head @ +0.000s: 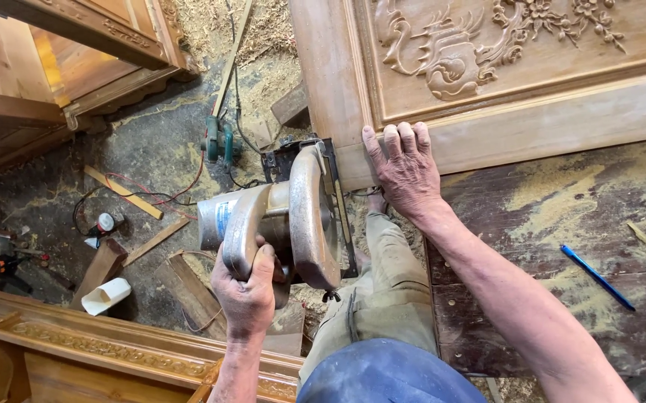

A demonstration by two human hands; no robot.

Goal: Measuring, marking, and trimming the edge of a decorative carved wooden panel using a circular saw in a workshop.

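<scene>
My left hand (246,287) grips the handle of a silver circular saw (286,216), whose base plate sits against the left end of a carved wooden panel (502,82). My right hand (405,168) lies flat on the panel's lower frame edge, fingers spread over the wood, just right of the saw. The panel rests on a dark, sawdust-covered workbench (562,231). The saw blade itself is hidden under its guard.
A blue pen (596,277) lies on the bench at right. On the dusty floor at left are a green power tool (217,140), wood offcuts (123,192), cables and a white cup (105,295). Carved wooden furniture pieces (114,351) stand at bottom left and top left.
</scene>
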